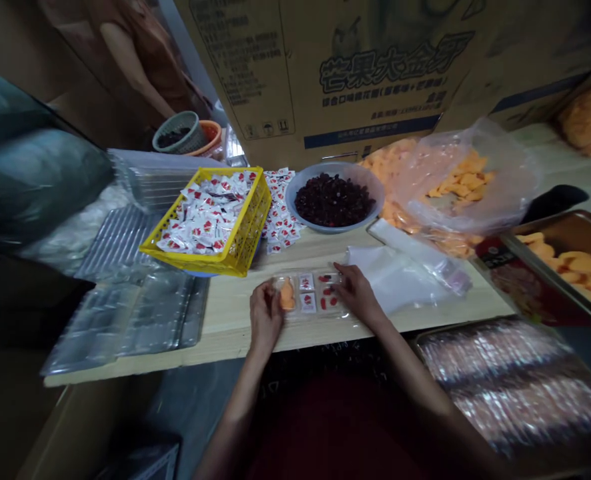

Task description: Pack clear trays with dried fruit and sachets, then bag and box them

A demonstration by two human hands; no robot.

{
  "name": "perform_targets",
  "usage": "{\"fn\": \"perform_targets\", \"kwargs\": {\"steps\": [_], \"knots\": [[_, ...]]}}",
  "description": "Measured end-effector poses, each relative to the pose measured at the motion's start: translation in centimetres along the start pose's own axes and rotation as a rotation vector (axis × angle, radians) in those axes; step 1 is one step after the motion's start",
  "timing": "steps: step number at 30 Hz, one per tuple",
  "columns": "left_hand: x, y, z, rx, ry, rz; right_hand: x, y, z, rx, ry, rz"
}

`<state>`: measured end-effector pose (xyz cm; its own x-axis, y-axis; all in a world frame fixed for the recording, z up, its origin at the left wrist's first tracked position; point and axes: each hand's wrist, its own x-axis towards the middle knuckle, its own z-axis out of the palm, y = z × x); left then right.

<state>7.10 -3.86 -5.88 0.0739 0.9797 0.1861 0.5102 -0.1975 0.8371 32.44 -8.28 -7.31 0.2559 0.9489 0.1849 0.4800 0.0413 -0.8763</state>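
A clear plastic compartment tray (319, 314) lies on the table in front of me. An orange dried fruit slice (287, 294) sits in its left compartment. Two small white sachets with red print (307, 303) fill the middle, and several dark red dried fruit pieces (332, 302) lie in the right compartment. My left hand (265, 320) is closed on the tray's left end. At the right end, my right hand (358, 293) grips the tray, with thumb and forefinger over the right compartment; its other fingers are partly hidden.
Behind the tray stand a yellow basket (248, 243) of sachets and a bowl (305, 217) of dark dried fruit. Stacked clear trays (160, 320) lie left; plastic bags (405, 277) and a metal tin (520, 273) of orange slices are right. A person's arm (130, 60) shows behind.
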Motion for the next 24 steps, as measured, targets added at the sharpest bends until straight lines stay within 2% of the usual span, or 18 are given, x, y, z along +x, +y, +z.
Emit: {"fn": "perform_targets", "kwargs": {"steps": [4, 10, 14, 17, 21, 24], "knots": [[0.2, -0.2, -0.9, 0.109, -0.007, 0.046, 1.0, 0.5, 0.8, -0.108, -0.053, -0.083], [0.0, -1.6, -1.6, 0.135, 0.006, 0.074, 3.0, 1.1, 2.1, -0.167, -0.093, -0.154], [1.6, -2.0, -1.3, 0.242, 0.002, 0.168, 4.9, 1.1, 3.0, -0.179, -0.142, -0.195], [3.1, -2.0, -1.0, 0.336, -0.017, 0.157, 5.8, 1.1, 3.5, -0.165, -0.146, -0.191], [3.0, -2.0, -1.4, 0.399, 0.002, 0.106, 4.8, 0.6, 3.4, -0.167, -0.158, -0.174], [1.0, -1.9, -2.2, 0.424, -0.018, 0.073, 1.7, -0.5, 3.1, -0.2, -0.144, -0.18]]}}
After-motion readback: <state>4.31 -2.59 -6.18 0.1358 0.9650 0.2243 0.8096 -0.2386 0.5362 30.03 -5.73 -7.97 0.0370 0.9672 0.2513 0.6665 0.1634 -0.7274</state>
